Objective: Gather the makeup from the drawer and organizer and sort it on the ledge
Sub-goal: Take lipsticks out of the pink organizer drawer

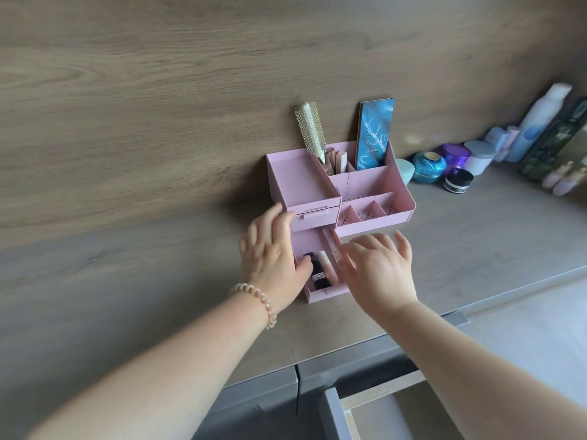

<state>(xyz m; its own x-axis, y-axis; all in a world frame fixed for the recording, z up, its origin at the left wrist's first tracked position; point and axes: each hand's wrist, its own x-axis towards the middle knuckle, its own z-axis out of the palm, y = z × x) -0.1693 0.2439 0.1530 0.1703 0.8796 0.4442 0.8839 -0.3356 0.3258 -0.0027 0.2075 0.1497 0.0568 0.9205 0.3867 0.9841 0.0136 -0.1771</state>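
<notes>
A pink organizer (301, 182) stands on the grey ledge (158, 281) against the wood wall. Its small lower drawer (320, 295) is pulled out and holds a black lipstick (317, 271), a pale pink tube (327, 265) and a clear pink tube (332, 246). My left hand (273, 252) rests against the drawer's left side, thumb touching the black lipstick. My right hand (378, 268) hovers over the drawer's right side, fingers spread, holding nothing. In the organizer's back compartments stand a round hairbrush (309, 128), several beige tubes (335, 160) and a blue palette (374, 134).
To the right along the wall stand a mint jar (405, 171), a teal jar (428, 166), a purple jar (454, 154), a black-lidded jar (457, 182), a white jar (479, 155) and tall bottles (540, 122). A grey furniture drawer (381, 404) is open below the ledge.
</notes>
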